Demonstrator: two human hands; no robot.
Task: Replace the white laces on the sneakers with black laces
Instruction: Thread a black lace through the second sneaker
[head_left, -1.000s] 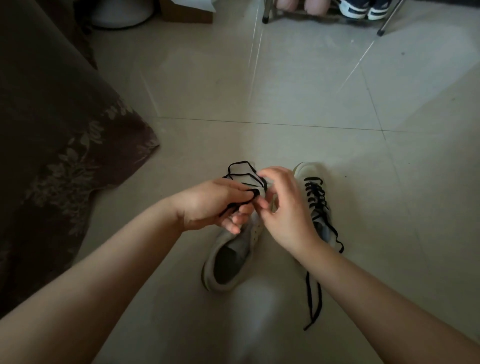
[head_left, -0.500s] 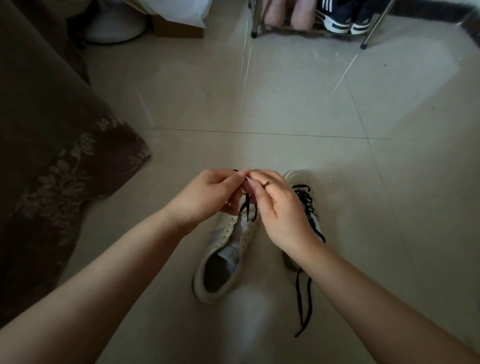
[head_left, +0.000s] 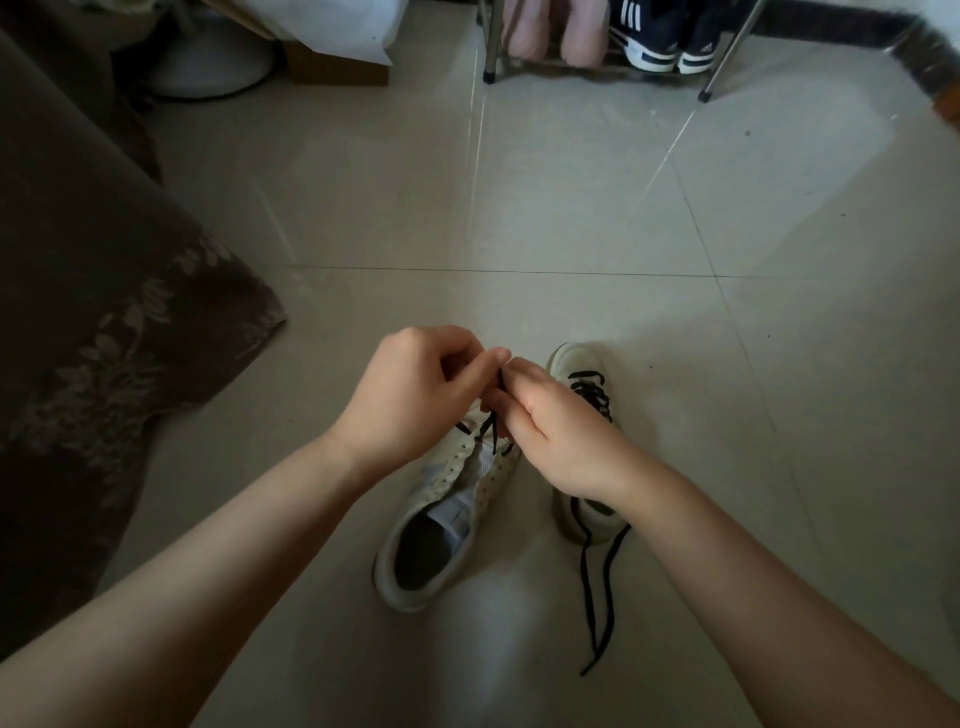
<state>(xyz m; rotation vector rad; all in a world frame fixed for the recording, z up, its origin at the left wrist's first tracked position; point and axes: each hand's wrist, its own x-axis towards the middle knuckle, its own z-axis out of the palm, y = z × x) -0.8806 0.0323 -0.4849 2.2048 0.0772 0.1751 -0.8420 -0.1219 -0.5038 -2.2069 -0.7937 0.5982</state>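
Head view, the only angle we get. Both hands meet above the left sneaker (head_left: 447, 499), which lies on the tiled floor (head_left: 571, 208) with its heel pointing to 7 o'clock and its toe hidden under the hands. The left hand (head_left: 415, 395) pinches one run of the black lace (head_left: 492, 431) with curled fingers; the right hand (head_left: 550, 421) pinches the other, and the fingertips nearly touch. The two ends are drawn up taut together, most likely to even their lengths after the lowest eyelets, before crossing begins. The upper eyelets sit bare, the tongue exposed.

At 3 o'clock from that shoe stands the right sneaker (head_left: 582, 364), already strung in black, its loose lace tails (head_left: 597, 597) trailing toward 6 o'clock on the floor. No white lace is in sight.

Now the change: half a second back the hands sat lower and closer to the shoe; they have lifted, and more lace shows stretched beneath them. A full second back, a loose bundle of lace sat above the left hand; that slack is gone.

At 12 o'clock, a shoe rack (head_left: 597, 52); at 9 o'clock, a patterned dark cloth (head_left: 104, 338).
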